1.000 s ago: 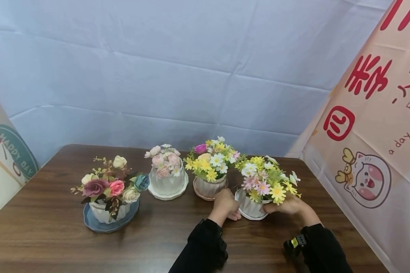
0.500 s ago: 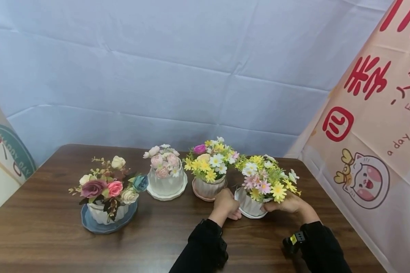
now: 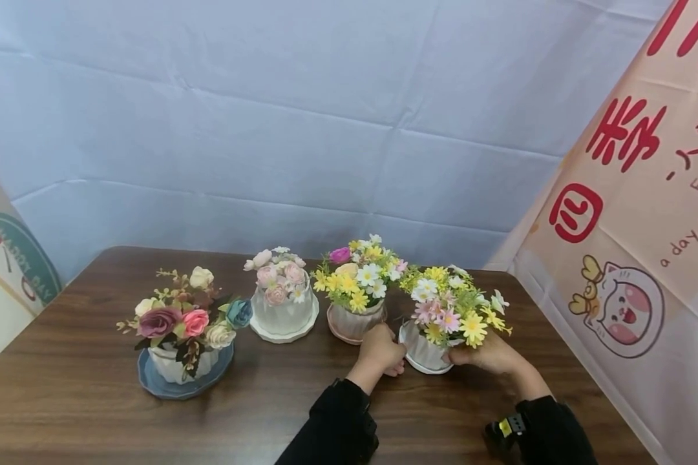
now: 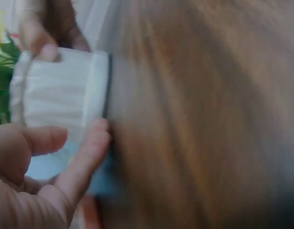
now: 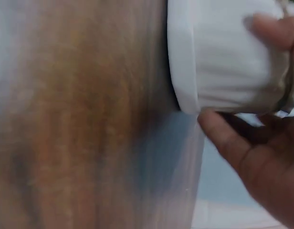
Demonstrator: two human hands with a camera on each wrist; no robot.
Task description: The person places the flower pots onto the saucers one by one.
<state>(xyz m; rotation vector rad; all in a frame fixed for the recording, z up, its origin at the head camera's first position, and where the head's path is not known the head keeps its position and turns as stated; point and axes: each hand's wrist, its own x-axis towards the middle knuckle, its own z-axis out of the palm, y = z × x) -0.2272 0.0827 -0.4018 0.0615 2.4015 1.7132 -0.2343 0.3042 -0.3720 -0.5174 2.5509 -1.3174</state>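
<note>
A white fluted flowerpot [image 3: 426, 352] of yellow, pink and white daisies [image 3: 450, 310] stands on a white saucer [image 3: 433, 371] at the table's right. My right hand [image 3: 491, 354] grips the pot from the right; its thumb presses the pot wall [image 5: 228, 62] while a finger reaches the saucer's rim [image 5: 183, 57]. On the other side is my left hand [image 3: 380, 352], just left of the saucer. In the left wrist view its thumb and fingers are spread apart, with a fingertip [image 4: 100, 126] right at the saucer's edge. The pot's far side is hidden.
Close behind the left hand stands a pot of mixed flowers [image 3: 357, 316] on a pink saucer. Further left are a pale pink rose pot [image 3: 282, 307] on a white saucer and a rose pot [image 3: 177, 361] on a blue saucer [image 3: 151, 384]. Cloth hangs behind the wooden table [image 3: 256, 413].
My left hand has drawn slightly left, away from the white saucer, and its sleeve has moved left too. The right forearm has shifted a little to the right; the pot stays put.
</note>
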